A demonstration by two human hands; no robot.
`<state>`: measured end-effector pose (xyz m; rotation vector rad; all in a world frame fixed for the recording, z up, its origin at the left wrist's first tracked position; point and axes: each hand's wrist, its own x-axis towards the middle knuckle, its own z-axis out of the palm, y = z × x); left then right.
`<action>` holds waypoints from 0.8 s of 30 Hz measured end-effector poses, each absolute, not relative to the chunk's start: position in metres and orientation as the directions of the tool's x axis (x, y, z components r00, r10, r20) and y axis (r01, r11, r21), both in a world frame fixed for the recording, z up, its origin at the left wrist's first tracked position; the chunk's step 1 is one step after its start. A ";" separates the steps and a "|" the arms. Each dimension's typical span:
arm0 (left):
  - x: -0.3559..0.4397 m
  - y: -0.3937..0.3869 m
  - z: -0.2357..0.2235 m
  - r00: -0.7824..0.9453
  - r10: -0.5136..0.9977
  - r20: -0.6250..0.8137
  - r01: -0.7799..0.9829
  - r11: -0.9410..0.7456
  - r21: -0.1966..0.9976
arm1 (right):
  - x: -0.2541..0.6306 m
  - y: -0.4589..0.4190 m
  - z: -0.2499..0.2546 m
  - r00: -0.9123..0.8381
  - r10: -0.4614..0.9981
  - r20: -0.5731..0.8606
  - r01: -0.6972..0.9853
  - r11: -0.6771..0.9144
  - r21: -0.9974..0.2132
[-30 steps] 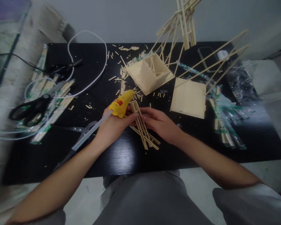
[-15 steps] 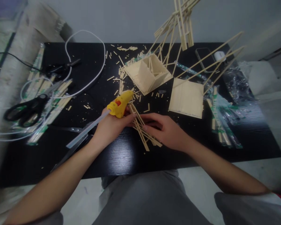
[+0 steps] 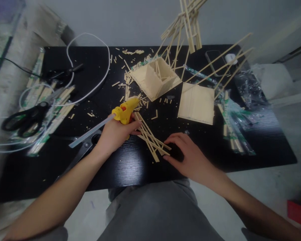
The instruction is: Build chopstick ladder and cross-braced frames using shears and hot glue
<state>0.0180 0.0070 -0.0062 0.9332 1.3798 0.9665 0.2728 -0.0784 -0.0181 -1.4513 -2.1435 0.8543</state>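
My left hand (image 3: 114, 134) grips a yellow hot glue gun (image 3: 124, 109) with a clear glue stick (image 3: 90, 131) poking out its back; the nozzle points at a small frame of glued bamboo sticks (image 3: 150, 137) lying on the black table (image 3: 130, 167). My right hand (image 3: 188, 155) rests on the table just right of the frame's near end, fingers curled loosely, fingertips close to the stick ends and holding nothing I can make out.
A stick-built box (image 3: 154, 78) and a flat stick panel (image 3: 197, 103) with long sticks rising from it stand behind. Black scissors (image 3: 23, 117), a white cable (image 3: 90, 67) and wrapped chopsticks (image 3: 52, 113) lie left; plastic wrappers (image 3: 237, 117) and a phone (image 3: 213, 58) lie right.
My right hand has let go of the stick frame and drawn back toward me and to the right. The frame now lies flat on the table. The left hand keeps the glue gun.
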 end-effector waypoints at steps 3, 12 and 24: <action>0.020 0.007 -0.006 -0.034 0.936 -0.351 0.014 0.352 0.936 | 0.268 -0.083 -0.024 -0.333 0.938 0.098 0.671 0.309 -0.674; 0.012 0.005 -0.004 -0.012 0.947 -0.320 0.154 0.318 0.935 | 0.259 -0.073 -0.027 -0.274 0.945 0.180 0.644 0.319 -0.696; 0.014 0.004 0.014 -0.032 0.972 -0.232 -0.011 0.232 0.973 | 0.270 -0.061 -0.020 -0.212 0.952 0.220 0.777 0.300 -0.553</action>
